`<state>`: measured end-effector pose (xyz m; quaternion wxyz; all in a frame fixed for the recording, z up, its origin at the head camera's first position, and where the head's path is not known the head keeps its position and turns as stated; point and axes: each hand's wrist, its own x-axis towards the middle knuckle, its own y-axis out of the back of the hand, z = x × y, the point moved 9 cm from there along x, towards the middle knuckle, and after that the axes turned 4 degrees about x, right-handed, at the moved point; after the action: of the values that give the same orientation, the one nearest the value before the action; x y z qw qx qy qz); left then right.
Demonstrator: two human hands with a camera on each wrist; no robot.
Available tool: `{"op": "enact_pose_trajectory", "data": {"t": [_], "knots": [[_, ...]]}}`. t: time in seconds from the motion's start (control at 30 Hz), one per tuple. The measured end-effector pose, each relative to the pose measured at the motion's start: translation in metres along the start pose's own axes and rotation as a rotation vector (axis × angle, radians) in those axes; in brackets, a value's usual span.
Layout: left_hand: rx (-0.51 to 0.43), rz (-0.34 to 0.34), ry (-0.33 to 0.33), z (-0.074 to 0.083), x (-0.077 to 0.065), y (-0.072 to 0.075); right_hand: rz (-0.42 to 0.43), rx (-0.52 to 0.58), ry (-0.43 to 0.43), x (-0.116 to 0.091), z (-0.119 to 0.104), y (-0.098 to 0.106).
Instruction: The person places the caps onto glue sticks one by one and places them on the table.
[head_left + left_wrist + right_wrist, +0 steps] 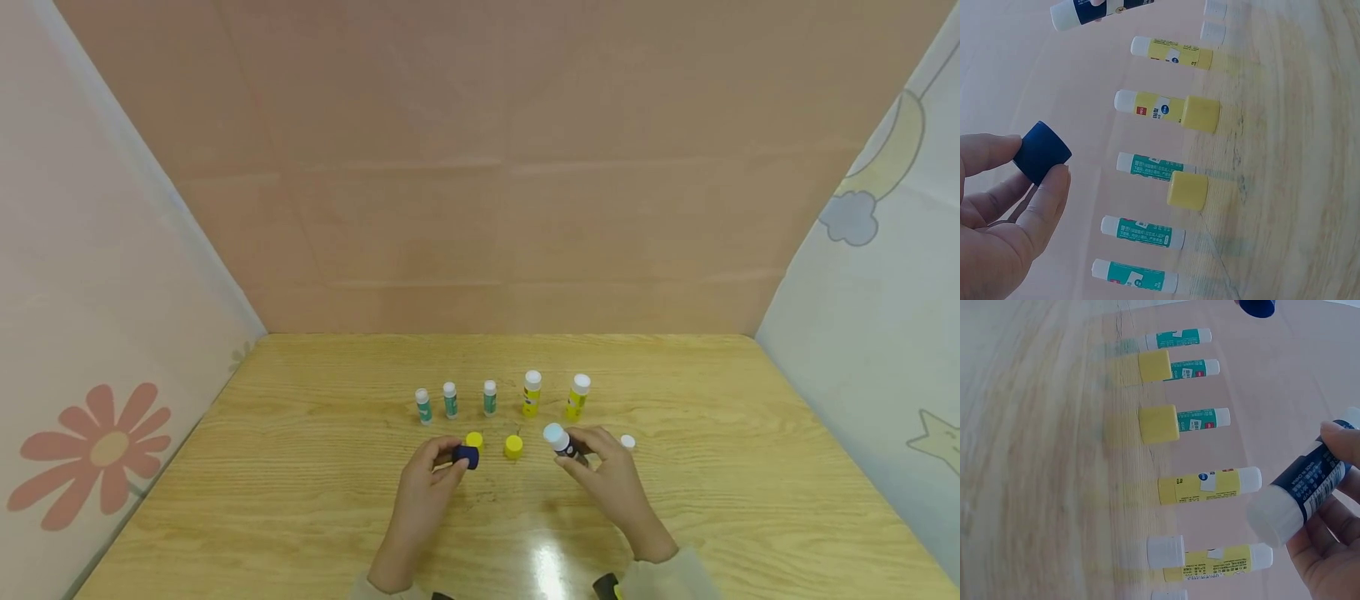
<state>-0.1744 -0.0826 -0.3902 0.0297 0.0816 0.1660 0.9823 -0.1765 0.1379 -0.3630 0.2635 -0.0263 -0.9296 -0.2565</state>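
My left hand (427, 483) pinches a dark blue cap (1042, 153) between thumb and fingers, above the table. To its right, my right hand (607, 471) grips a dark blue glue stick (1313, 478), tilted, its white end towards the left. The cap and the stick are apart. Two yellow caps (513, 447) stand on the table between and near the hands; the left one is partly hidden by my left hand in the head view. Beyond them stand two yellow glue sticks (532, 394) and three green glue sticks (450, 401), upright with white tops.
White caps (1166, 552) lie at the right of the group; the head view shows one white cap (627, 442) beside my right hand. The wooden table (300, 500) ends at a brown back panel (495, 208), with patterned side panels left and right.
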Motion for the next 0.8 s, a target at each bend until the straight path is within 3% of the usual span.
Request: {"op": "enact_pose_trajectory", "data": {"t": [0.3, 0.47, 0.7, 0.8], "knots": [[-0.006, -0.011, -0.007, 0.005, 0.0, -0.001, -0.021, 0.017, -0.005, 0.0, -0.002, -0.003], [0.002, -0.011, 0.03, 0.004, -0.001, -0.002, -0.036, 0.019, -0.056, -0.001, 0.001, -0.007], [0.004, -0.015, 0.0, 0.007, -0.001, -0.002, -0.053, 0.06, -0.094, -0.002, 0.003, -0.012], [0.002, -0.018, 0.016, 0.006, -0.001, -0.003, -0.061, 0.059, -0.096, -0.002, 0.003, -0.014]]}}
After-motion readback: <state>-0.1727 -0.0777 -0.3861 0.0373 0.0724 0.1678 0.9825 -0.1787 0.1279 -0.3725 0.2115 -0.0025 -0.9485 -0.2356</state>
